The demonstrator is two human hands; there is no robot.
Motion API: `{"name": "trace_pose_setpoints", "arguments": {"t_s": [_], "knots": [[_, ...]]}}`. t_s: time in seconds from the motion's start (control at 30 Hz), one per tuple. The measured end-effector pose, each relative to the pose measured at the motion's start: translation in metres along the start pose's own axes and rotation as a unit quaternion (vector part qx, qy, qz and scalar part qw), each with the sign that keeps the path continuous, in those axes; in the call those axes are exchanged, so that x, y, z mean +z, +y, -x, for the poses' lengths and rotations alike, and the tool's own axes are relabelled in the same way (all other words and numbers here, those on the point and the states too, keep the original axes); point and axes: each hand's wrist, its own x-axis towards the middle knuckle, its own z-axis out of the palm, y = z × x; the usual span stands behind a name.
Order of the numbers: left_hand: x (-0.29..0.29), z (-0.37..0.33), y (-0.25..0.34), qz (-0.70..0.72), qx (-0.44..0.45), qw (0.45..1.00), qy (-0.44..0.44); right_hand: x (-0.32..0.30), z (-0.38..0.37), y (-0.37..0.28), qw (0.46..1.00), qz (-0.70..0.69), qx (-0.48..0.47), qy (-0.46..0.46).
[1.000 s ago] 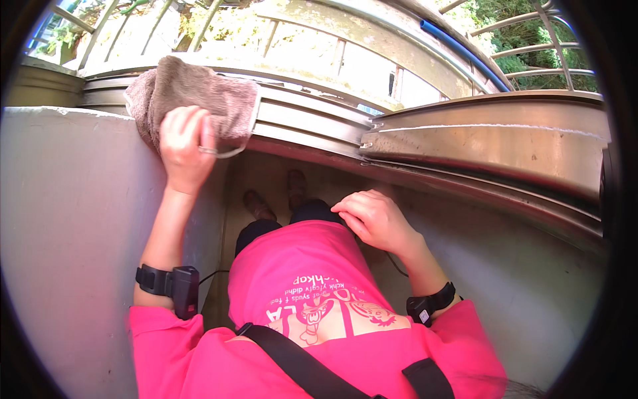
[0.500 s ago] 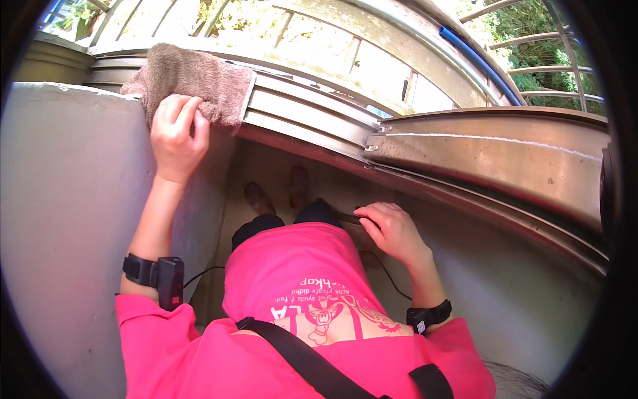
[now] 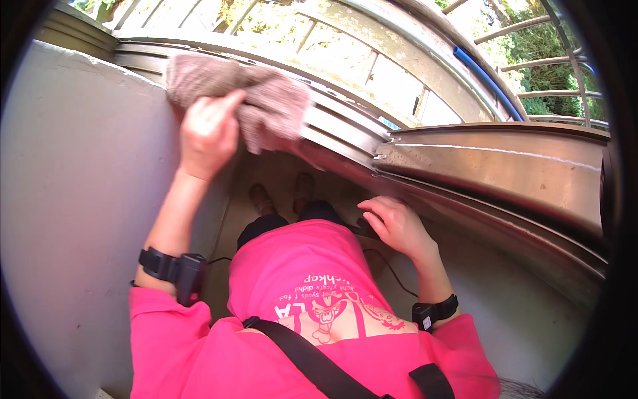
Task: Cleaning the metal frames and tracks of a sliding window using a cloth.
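Observation:
A grey-brown towelling cloth (image 3: 276,100) lies bunched over the window track (image 3: 342,126) at the upper left. My left hand (image 3: 209,136) is closed on its near edge, the fingertips pressed into the folds. Part of the cloth hangs over the inner edge of the sill. My right hand (image 3: 397,226) is held in front of my body at the right, below the sill. Its fingers are loosely bent, with the thumb apart, and nothing shows in them.
A sliding window frame (image 3: 492,156) covers the track's right part. Outside stand metal railings (image 3: 531,63) and a blue pipe (image 3: 488,83). A pale wall (image 3: 80,186) rises at my left. A dark cable (image 3: 392,269) hangs beside my body.
My left hand has slid the cloth to the right along the track, and the cloth's shape has shifted. My right hand stays in nearly the same place.

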Motion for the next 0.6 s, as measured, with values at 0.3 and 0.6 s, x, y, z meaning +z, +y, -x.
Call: {"name": "trace_pose_setpoints", "arguments": {"t_s": [0.3,0.6], "knots": [[0.067,-0.013,0.147,0.281,-0.051,0.958,-0.008,0.011,0.009,0.003,0.997,0.04,-0.03,-0.065],[0.022,0.002,0.022,0.107,-0.022,0.993,0.044,-0.001,-0.042,-0.033,0.989,-0.099,-0.106,-0.041]]}}
